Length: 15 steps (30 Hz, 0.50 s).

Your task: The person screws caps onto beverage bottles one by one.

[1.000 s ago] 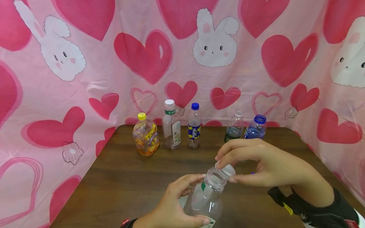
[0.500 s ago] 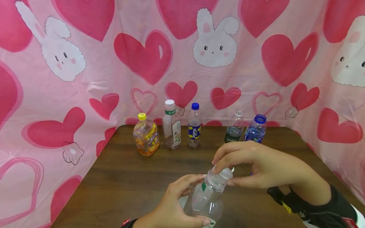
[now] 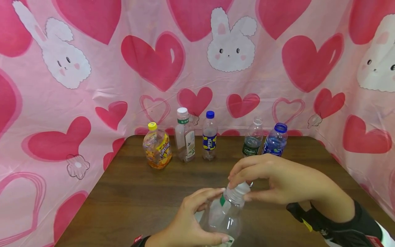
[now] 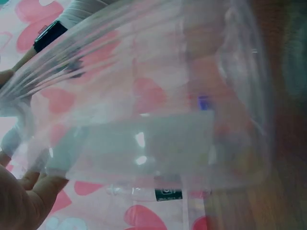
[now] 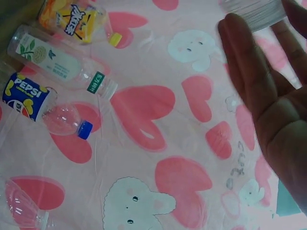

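Observation:
A clear plastic bottle (image 3: 226, 219) with a green band at its neck stands tilted near the front of the table. My left hand (image 3: 189, 218) grips its body, thumb in front and fingers behind. On the bottle's mouth sits a whitish cap (image 3: 241, 188), its edge pinched by the fingertips and thumb of my right hand (image 3: 277, 180). The left wrist view is mostly filled by the bottle's see-through side (image 4: 139, 91), with the label seen from behind. In the right wrist view only a sliver of clear plastic (image 5: 256, 13) shows at my fingertips.
Along the back of the brown table (image 3: 123, 195) stand a yellow-capped drink bottle (image 3: 157, 147), a white-capped tea bottle (image 3: 185, 139) and a blue-capped Pepsi bottle (image 3: 210, 139). Further right are an uncapped green-labelled bottle (image 3: 253, 139) and an uncapped blue bottle (image 3: 275, 140). A heart-patterned cloth (image 3: 154, 61) hangs behind.
A second ago the cap was tilted beside the open mouth. My right hand has brought it left and down onto the mouth. My left hand keeps its grip on the bottle.

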Motion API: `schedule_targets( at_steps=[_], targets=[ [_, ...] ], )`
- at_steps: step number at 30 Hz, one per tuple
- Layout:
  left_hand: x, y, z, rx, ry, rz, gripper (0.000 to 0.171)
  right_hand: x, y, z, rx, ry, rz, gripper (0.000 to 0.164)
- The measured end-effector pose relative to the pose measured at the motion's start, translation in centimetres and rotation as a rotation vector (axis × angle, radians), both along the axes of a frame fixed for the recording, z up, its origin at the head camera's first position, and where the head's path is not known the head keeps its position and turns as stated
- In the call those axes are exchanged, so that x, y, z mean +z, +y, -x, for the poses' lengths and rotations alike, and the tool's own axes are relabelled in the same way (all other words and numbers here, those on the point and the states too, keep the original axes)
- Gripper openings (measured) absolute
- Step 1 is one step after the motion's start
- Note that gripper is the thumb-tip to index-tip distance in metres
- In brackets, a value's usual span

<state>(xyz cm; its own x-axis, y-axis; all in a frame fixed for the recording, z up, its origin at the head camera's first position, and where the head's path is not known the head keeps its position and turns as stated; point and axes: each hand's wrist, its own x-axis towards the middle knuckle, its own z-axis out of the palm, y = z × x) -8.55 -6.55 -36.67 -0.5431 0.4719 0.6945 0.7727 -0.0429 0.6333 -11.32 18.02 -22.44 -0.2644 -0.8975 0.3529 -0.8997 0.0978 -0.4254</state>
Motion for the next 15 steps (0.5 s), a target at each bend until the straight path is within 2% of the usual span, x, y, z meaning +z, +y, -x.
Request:
schedule_targets(
  at_steps=[5, 12, 15],
  targets=[
    [0.17, 0.3, 0.34, 0.073, 0.052, 0.001, 0.08, -0.35, -0.34, 0.09, -0.073, 0.047, 0.018, 0.027],
    [0.18, 0.69, 0.51, 0.134, 0.002, 0.012, 0.08, -0.96, -0.8, 0.2, -0.246, 0.123, 0.011, 0.017],
    [0.12, 0.68, 0.6, 0.158, 0.003, 0.026, 0.08, -0.99, -0.84, 0.15, -0.281, 0.122, -0.01, 0.016]
  ],
)
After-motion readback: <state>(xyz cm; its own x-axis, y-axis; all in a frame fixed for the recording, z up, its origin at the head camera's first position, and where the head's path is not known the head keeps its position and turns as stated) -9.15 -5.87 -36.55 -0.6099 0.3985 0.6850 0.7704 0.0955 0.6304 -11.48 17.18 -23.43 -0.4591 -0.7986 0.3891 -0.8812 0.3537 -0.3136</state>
